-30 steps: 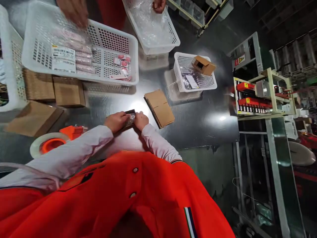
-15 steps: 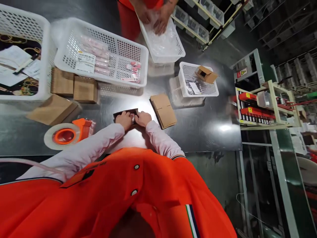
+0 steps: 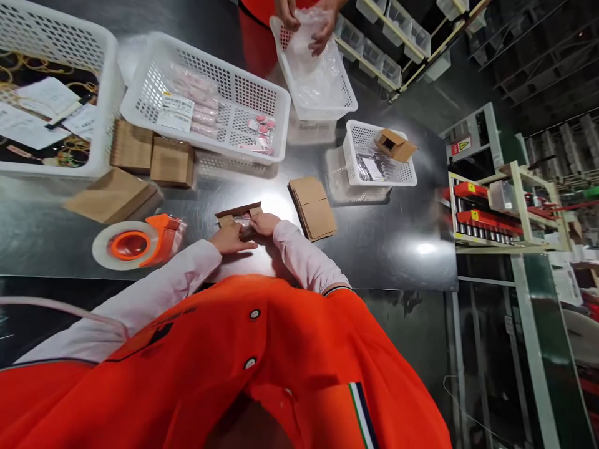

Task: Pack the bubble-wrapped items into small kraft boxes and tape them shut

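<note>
A small brown cardboard box (image 3: 241,211) lies with its flaps raised on the metal table in front of me. Inside it a clear-wrapped item (image 3: 244,221) with some pink shows between my hands. My left hand (image 3: 230,237) is at the box's left side, fingers apart, its fingertips touching the wrapped item. My right hand (image 3: 264,224) closes on the right end of the box; its fingertips are partly hidden. Just to the right lies a stack of flat folded cardboard (image 3: 312,208). An orange tape dispenser (image 3: 161,240) rests left of my left sleeve.
White baskets (image 3: 281,128) with pink packets, bags and papers stand along the back and left. Closed brown boxes (image 3: 171,162) sit at left. A smaller basket (image 3: 407,178) holds packets and a box. Another person's hands (image 3: 322,31) handle clear bags at the top.
My left hand has shifted left and opened, and the wrapped item and box flaps show more. The other person's hands have lifted some clear bag material. The whole view has shifted slightly.
</note>
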A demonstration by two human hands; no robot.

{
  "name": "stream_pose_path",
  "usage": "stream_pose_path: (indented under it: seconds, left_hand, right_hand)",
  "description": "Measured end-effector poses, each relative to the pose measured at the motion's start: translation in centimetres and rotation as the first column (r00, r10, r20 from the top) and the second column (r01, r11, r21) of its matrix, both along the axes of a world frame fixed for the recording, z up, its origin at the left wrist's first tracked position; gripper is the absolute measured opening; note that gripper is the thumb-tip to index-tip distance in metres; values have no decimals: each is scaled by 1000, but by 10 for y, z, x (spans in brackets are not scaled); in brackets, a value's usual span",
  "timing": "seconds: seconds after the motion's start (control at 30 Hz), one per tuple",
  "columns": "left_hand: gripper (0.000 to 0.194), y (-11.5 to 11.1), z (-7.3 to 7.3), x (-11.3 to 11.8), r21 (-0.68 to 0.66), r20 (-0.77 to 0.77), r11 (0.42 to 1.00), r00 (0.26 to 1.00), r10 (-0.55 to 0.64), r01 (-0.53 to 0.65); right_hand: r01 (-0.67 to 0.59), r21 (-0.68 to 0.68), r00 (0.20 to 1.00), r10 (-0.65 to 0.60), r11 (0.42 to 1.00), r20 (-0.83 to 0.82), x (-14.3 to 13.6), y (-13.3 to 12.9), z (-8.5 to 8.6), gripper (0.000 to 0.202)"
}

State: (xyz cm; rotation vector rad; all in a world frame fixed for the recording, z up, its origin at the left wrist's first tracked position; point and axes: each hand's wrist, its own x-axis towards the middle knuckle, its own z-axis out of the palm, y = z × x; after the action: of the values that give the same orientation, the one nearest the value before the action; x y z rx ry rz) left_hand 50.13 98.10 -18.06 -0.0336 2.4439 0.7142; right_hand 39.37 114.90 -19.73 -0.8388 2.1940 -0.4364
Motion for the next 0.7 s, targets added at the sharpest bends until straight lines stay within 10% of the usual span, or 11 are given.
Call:
stream_pose_path:
  seconds: [0.13,0.3,0.47,0.6,0.7]
  left_hand:
    - [38,13,-9,-1,23,12,1000,1000,-20,20]
    - [51,9,4,9,-45,-30,999,1000,2,-3]
    - [81,1,23,-7,-221,-270,948,949,166,-229]
    - [121,29,6,3,-194,-10,967,986,169,-168]
    - [115,54,-11,23,-237,-53,958,986,156,-164]
  right_hand:
    - [29,-138,989,-9,990,148,-8,24,1,34]
    - [368,-108,926,-374,924,-44,5,22,-9,48]
    - [457,-138,867,-475,879,-149,21,14,-28,61]
    - [442,-176,881,-462,880,-100,31,23,-39,43]
    - [437,-190,882,-460,879,-102,38,29,-44,46]
